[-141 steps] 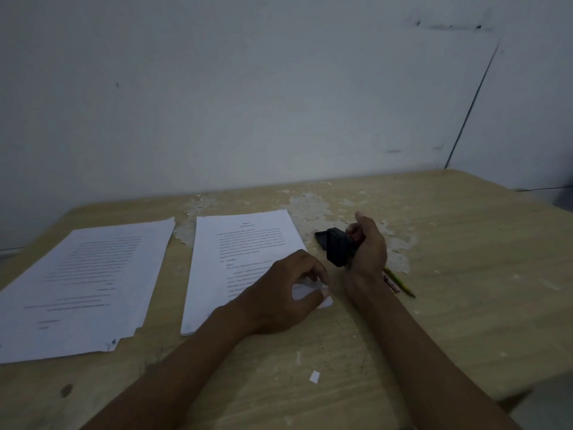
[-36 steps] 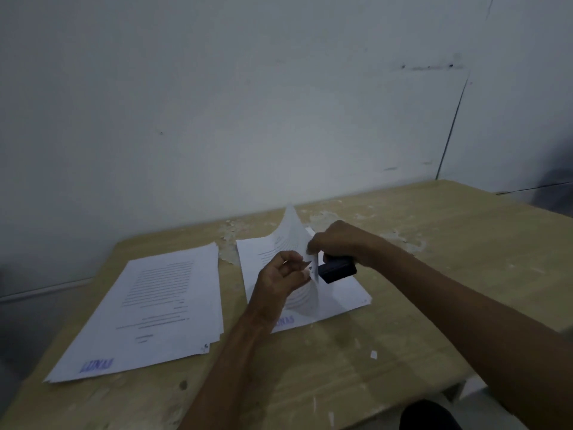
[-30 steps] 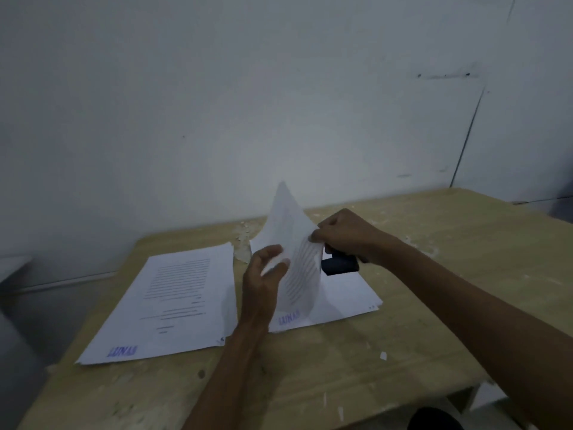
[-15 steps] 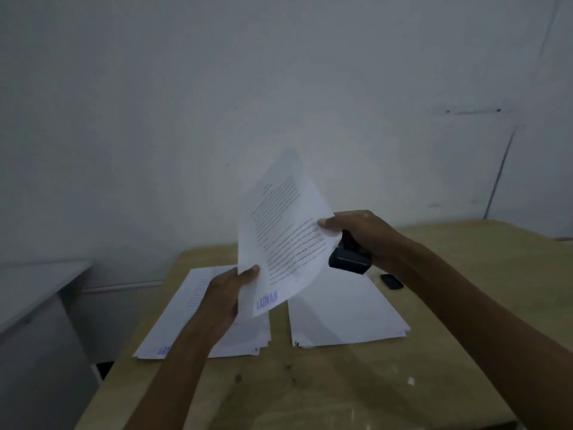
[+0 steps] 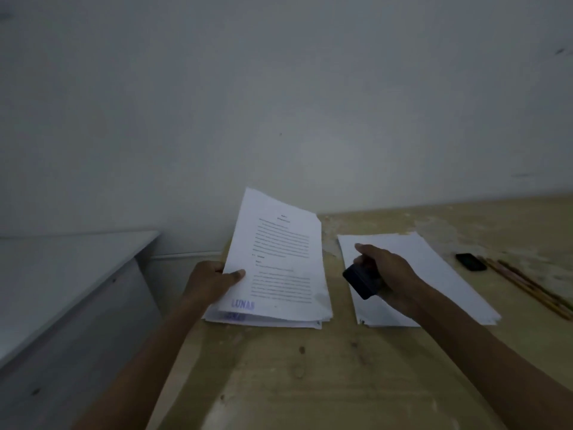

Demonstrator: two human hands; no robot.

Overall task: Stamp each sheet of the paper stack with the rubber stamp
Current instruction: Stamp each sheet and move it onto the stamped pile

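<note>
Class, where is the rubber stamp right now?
In the head view, the stamp is gripped in the right hand, above the right paper stack.

White sheet (image 5: 285, 243) (blue mark); black stamp (image 5: 361, 282)

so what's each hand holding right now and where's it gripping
The left hand pinches the stamped sheet at its left edge, thumb on top. The right hand is wrapped round the upper body of the rubber stamp.
</note>
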